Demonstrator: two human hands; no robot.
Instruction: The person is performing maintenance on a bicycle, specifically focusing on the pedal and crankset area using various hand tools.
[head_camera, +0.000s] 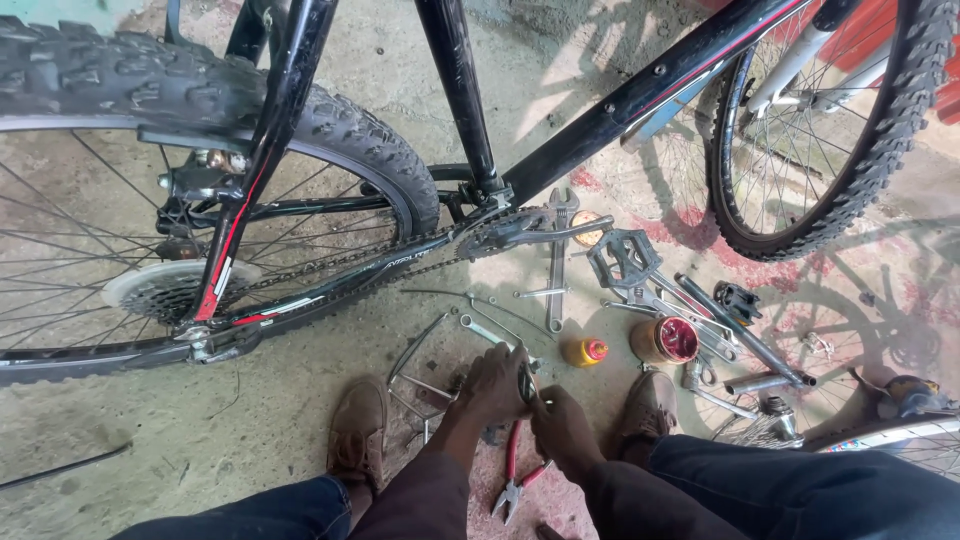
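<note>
While red-handled pliers (516, 470) are lying on the floor (250, 420) between the shoes, the left hand (495, 383) and right hand (562, 428) are both clenching their fingers on a small metal part (527, 383), with wrenches (556, 262), an orange bottle (586, 351) and the bicycle (300, 200) lying beyond.

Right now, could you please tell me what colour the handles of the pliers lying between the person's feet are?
Red handles on the steel pliers, seen best in the head view.
</note>
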